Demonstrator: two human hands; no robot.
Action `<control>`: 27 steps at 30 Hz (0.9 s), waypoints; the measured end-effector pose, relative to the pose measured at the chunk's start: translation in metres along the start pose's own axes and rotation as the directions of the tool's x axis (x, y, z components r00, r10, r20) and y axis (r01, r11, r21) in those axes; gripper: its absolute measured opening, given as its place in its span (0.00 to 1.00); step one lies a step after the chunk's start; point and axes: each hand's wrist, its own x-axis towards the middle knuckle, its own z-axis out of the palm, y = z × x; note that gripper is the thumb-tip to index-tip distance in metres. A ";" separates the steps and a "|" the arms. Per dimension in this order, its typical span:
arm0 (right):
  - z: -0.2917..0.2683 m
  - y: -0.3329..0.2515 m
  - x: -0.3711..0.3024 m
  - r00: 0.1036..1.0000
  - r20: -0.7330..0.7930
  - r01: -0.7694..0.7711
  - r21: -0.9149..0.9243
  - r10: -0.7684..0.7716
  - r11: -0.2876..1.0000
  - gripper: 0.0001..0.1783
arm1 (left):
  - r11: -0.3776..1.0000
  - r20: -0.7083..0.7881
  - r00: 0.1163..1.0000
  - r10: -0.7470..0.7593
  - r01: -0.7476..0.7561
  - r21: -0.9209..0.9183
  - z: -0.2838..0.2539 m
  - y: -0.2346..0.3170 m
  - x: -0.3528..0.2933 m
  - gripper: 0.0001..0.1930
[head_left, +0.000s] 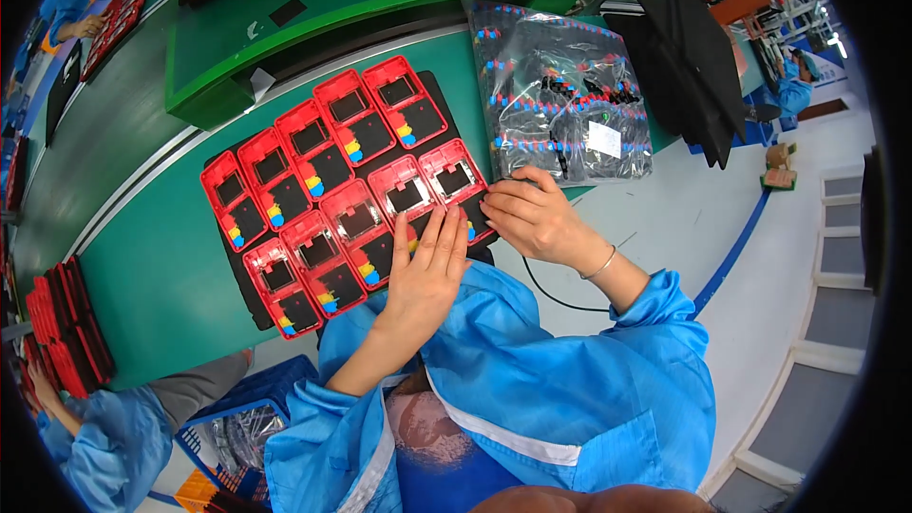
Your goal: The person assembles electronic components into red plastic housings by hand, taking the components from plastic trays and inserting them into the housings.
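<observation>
Bright, fairly even indoor light, with lamps (836,42) glowing at the far upper right, puts glints on the clear plastic bag (568,95) and red cases (354,122), while fisheye distortion bends straight edges toward a dark rim and distant details look soft.

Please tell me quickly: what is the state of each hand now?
Left hand: open, fingers extended over the red cases.
Right hand: fingers curled at the end case's edge; whether it grips anything cannot be told.

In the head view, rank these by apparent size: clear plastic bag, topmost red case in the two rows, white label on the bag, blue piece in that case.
1. Clear plastic bag, largest by far
2. Topmost red case
3. White label
4. Blue piece
</observation>
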 end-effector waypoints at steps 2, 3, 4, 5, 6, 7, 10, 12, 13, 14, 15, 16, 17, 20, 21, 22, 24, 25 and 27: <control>0.001 -0.002 0.004 1.000 0.030 -0.001 -0.007 0.001 1.000 0.14 | 1.000 0.015 1.000 -0.007 0.007 0.018 -0.005 0.000 0.004 0.34; -0.003 -0.002 0.008 0.999 0.053 0.004 -0.034 -0.002 0.999 0.14 | 1.000 0.008 1.000 0.006 -0.006 0.026 -0.006 0.000 0.011 0.33; -0.006 -0.002 0.012 0.997 0.074 0.006 -0.065 -0.001 0.998 0.13 | 0.999 0.001 1.000 0.023 -0.024 0.034 -0.007 0.000 0.016 0.32; 0.004 0.004 0.007 0.998 0.056 -0.008 0.002 0.008 1.000 0.12 | 0.999 0.001 1.000 0.025 -0.025 0.035 -0.004 0.000 0.015 0.32; 0.002 0.001 0.006 0.999 0.054 -0.009 0.002 0.009 1.000 0.12 | 0.998 0.011 0.999 0.030 -0.031 0.047 0.003 -0.001 0.013 0.32; -0.001 -0.003 0.008 0.999 0.053 -0.008 -0.043 0.010 0.999 0.12 | 0.998 0.020 0.999 0.033 -0.034 0.060 0.004 -0.001 0.015 0.31; -0.001 -0.004 0.009 0.997 0.066 -0.025 -0.062 0.029 0.998 0.12 | 0.999 0.018 1.000 -0.010 0.009 0.041 -0.002 0.002 0.016 0.31; 0.004 -0.001 0.006 0.996 0.071 -0.055 -0.035 0.058 0.998 0.15 | 0.999 0.026 1.000 0.001 -0.002 0.045 0.001 0.002 0.014 0.31; 0.004 -0.004 0.007 0.996 0.072 -0.054 -0.033 0.056 0.998 0.15 | 0.999 0.036 0.999 0.009 -0.011 0.050 0.002 0.001 0.012 0.31; 0.003 -0.009 0.009 0.995 0.091 -0.041 -0.059 0.046 0.997 0.17 | 0.999 0.037 0.999 0.006 -0.008 0.051 0.002 0.000 0.012 0.31; 0.002 -0.012 0.011 0.993 0.111 -0.027 -0.086 0.036 0.996 0.19 | 0.998 0.051 0.998 0.023 -0.025 0.050 0.001 -0.003 0.012 0.31; 0.001 -0.011 0.012 0.993 0.110 -0.023 -0.086 0.033 0.996 0.19 | 0.998 0.063 0.997 0.040 -0.043 0.050 -0.001 -0.005 0.014 0.31; -0.002 -0.009 0.013 0.992 0.122 -0.019 -0.075 0.028 0.997 0.20 | 0.998 0.061 0.997 0.038 -0.041 0.053 -0.003 -0.008 0.015 0.31; -0.015 0.002 0.022 0.982 0.186 -0.009 -0.030 0.014 1.000 0.21 | 0.991 0.038 0.997 0.065 -0.061 -0.117 -0.014 -0.022 0.022 0.30; -0.016 0.010 0.028 0.982 0.188 -0.005 0.029 0.000 1.000 0.21 | 0.993 0.059 0.997 0.040 -0.033 -0.112 -0.019 -0.033 0.031 0.30; -0.019 0.019 0.037 0.982 0.189 0.001 0.094 -0.019 0.996 0.21 | 0.994 0.083 0.997 0.009 -0.001 -0.105 -0.027 -0.044 0.042 0.29; -0.020 0.030 0.075 0.991 0.131 0.012 -0.022 -0.009 1.000 0.16 | 0.999 0.038 0.999 -0.029 0.030 -0.025 -0.034 -0.067 0.069 0.29; -0.009 0.042 0.089 0.994 0.110 0.032 -0.057 -0.025 0.998 0.16 | 0.998 0.034 0.999 -0.029 0.027 0.050 -0.027 -0.081 0.080 0.30; 0.011 0.062 0.099 0.996 0.082 0.049 -0.106 -0.041 0.993 0.16 | 0.992 0.021 1.000 -0.018 0.015 0.128 -0.016 -0.096 0.089 0.30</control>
